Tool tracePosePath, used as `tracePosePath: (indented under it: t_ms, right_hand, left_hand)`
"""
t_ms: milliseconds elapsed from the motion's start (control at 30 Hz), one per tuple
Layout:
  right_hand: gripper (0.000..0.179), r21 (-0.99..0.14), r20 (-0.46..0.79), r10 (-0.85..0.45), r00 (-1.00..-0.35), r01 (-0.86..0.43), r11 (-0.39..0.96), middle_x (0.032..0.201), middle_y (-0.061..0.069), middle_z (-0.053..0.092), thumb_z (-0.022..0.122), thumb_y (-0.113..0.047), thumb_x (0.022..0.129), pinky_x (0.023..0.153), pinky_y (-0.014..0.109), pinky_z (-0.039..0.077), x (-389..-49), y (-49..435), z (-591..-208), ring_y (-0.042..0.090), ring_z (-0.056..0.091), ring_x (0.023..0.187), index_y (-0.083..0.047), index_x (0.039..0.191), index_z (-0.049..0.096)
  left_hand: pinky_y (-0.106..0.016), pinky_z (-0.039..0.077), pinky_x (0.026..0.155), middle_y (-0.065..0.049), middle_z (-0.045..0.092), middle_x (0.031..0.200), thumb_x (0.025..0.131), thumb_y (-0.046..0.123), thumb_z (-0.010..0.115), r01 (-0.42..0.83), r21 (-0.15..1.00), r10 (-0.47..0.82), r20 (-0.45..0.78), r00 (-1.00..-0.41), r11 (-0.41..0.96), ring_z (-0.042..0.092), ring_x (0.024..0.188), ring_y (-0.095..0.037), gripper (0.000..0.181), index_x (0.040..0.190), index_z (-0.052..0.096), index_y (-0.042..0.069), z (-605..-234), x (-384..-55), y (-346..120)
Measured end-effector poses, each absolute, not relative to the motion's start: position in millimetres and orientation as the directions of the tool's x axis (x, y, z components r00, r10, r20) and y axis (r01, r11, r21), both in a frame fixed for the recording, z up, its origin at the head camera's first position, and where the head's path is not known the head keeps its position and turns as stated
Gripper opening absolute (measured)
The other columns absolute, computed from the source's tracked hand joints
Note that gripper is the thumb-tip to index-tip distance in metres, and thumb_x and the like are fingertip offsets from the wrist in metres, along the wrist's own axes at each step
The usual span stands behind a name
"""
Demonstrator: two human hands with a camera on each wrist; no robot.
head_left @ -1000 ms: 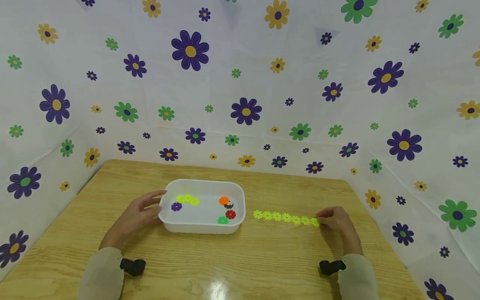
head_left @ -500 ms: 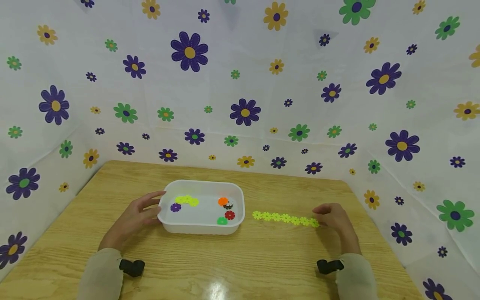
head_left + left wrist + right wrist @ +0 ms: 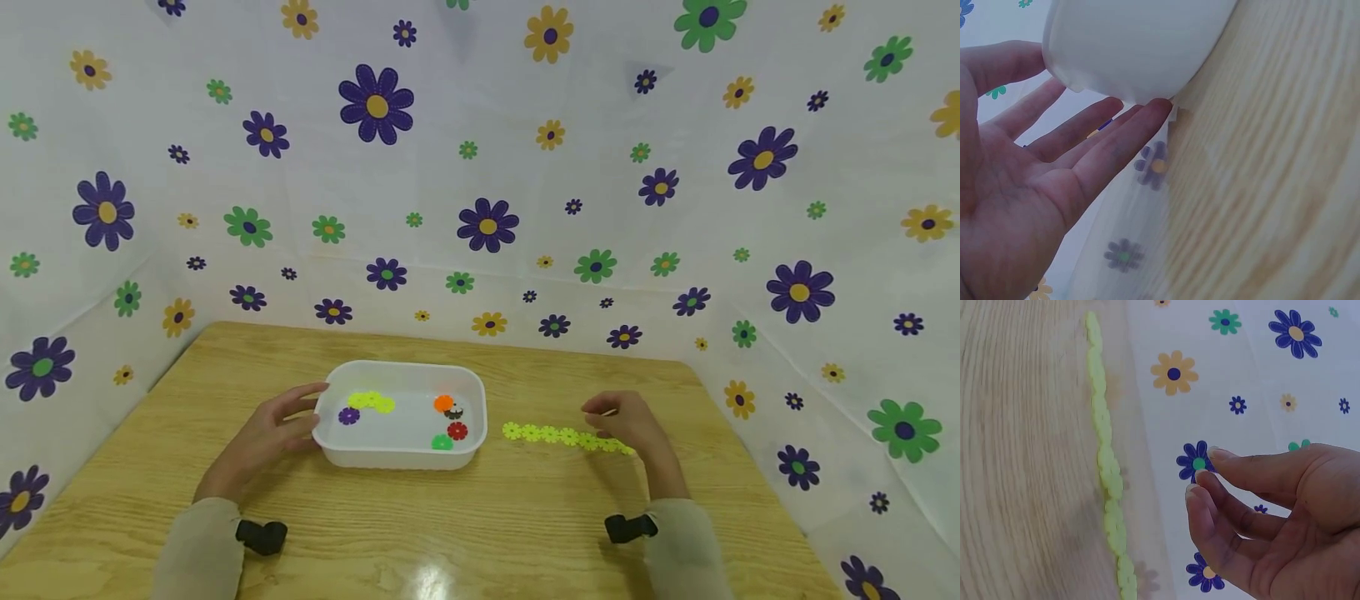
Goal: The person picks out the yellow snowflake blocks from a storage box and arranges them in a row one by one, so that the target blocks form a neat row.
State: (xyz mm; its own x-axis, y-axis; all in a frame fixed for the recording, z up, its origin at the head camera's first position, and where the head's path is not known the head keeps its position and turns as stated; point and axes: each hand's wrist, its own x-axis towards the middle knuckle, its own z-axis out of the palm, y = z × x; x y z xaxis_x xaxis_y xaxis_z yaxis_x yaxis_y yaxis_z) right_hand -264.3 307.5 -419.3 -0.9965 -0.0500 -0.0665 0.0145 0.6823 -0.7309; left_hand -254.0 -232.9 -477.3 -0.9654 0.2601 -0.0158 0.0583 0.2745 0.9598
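Note:
In the head view a white plastic tray (image 3: 405, 458) stands left of the table's middle. My left hand (image 3: 273, 425) rests its fingertips and thumb on the tray's left end, fingers fairly straight; the left wrist view shows the fingertips (image 3: 1159, 107) right at the outer wall. A row of several yellow-green snowflake discs (image 3: 551, 434) lies joined on the table right of the tray. My right hand (image 3: 626, 425) hovers over the right part of that row, partly covering it. Its fingers are loosely bent with nothing between them, as the right wrist view shows.
Inside the tray lie a short yellow-green piece of joined discs (image 3: 372, 401), plus purple (image 3: 348, 416), orange (image 3: 444, 403), red (image 3: 457, 431), green (image 3: 442, 442) and dark (image 3: 453, 412) discs. A flower-patterned white sheet (image 3: 420, 167) surrounds the wooden table (image 3: 390, 533).
My right hand has let go of the row's right end, lifted and moved left over it. The disc row stays in place. My left hand keeps its place at the tray.

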Motion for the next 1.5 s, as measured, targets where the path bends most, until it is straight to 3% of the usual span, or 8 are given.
tracePosePath:
  t_ms: [167, 433, 733, 967, 1200, 1433, 1500]
  right_hand:
    - [0.022, -0.724, -0.062, -0.094, -0.994, -0.020, 0.690, 0.110, 0.021, 0.071, 0.068, -0.007, 0.098, 0.082, 0.039, 0.066, -270, 282, -413, 0.033, 0.071, 0.096, 0.006, 0.116, 0.071]
    - [0.019, -0.744, -0.081, -0.150, -0.985, -0.040, 0.667, 0.107, 0.018, 0.070, 0.068, -0.006, 0.098, 0.085, 0.044, 0.065, -282, 241, -404, 0.037, 0.070, 0.098, 0.005, 0.113, 0.071]
    - [0.015, -0.724, -0.065, -0.219, -0.973, -0.105, 0.682, 0.103, 0.015, 0.072, 0.070, -0.006, 0.097, 0.083, 0.043, 0.066, -293, 194, -393, 0.038, 0.072, 0.099, 0.002, 0.109, 0.073]
    - [0.009, -0.719, -0.065, -0.261, -0.963, -0.136, 0.682, 0.101, 0.012, 0.072, 0.073, -0.006, 0.095, 0.083, 0.041, 0.066, -299, 161, -391, 0.029, 0.072, 0.087, -0.004, 0.103, 0.075]
    - [0.009, -0.728, -0.082, -0.325, -0.942, -0.166, 0.665, 0.099, 0.012, 0.073, 0.073, -0.005, 0.094, 0.074, 0.029, 0.065, -304, 135, -397, 0.018, 0.068, 0.076, -0.002, 0.103, 0.076]
    - [0.012, -0.738, -0.109, -0.366, -0.924, -0.172, 0.653, 0.095, 0.012, 0.072, 0.072, -0.005, 0.094, 0.081, 0.041, 0.066, -310, 109, -409, 0.034, 0.073, 0.084, 0.000, 0.104, 0.075]
    - [0.011, -0.735, -0.114, -0.366, -0.924, -0.170, 0.657, 0.092, 0.011, 0.072, 0.072, -0.006, 0.094, 0.077, 0.037, 0.065, -311, 101, -412, 0.033, 0.071, 0.082, 0.000, 0.103, 0.076]
  left_hand:
    - [-0.040, 0.062, 0.097, -0.026, 0.033, 0.164, 0.105, 0.030, 0.060, 0.057, 0.962, 0.265, -0.016, -0.964, 0.267, 0.045, 0.143, -0.052, 0.063, 0.161, 0.035, 0.015, -479, -254, -232]
    - [-0.042, 0.061, 0.098, -0.026, 0.033, 0.164, 0.105, 0.031, 0.060, 0.054, 0.964, 0.267, -0.019, -0.963, 0.262, 0.045, 0.143, -0.051, 0.063, 0.161, 0.035, 0.016, -479, -255, -231]
    - [-0.042, 0.061, 0.098, -0.027, 0.033, 0.164, 0.105, 0.032, 0.060, 0.051, 0.958, 0.250, -0.023, -0.968, 0.284, 0.045, 0.143, -0.052, 0.064, 0.161, 0.034, 0.016, -475, -252, -232]
    - [-0.041, 0.062, 0.097, -0.027, 0.034, 0.163, 0.105, 0.033, 0.061, 0.049, 0.957, 0.249, -0.024, -0.968, 0.285, 0.045, 0.143, -0.052, 0.065, 0.162, 0.033, 0.018, -477, -252, -233]
    - [-0.041, 0.062, 0.097, -0.027, 0.035, 0.163, 0.105, 0.032, 0.060, 0.061, 0.954, 0.246, -0.014, -0.969, 0.294, 0.046, 0.142, -0.052, 0.064, 0.162, 0.034, 0.018, -476, -251, -232]
    - [-0.042, 0.061, 0.098, -0.027, 0.036, 0.163, 0.104, 0.034, 0.061, 0.047, 0.952, 0.240, -0.029, -0.970, 0.302, 0.046, 0.142, -0.051, 0.065, 0.162, 0.034, 0.018, -477, -253, -231]
    - [-0.042, 0.061, 0.098, -0.027, 0.036, 0.163, 0.104, 0.035, 0.061, 0.042, 0.952, 0.239, -0.033, -0.970, 0.302, 0.046, 0.142, -0.051, 0.065, 0.162, 0.034, 0.018, -477, -253, -231]
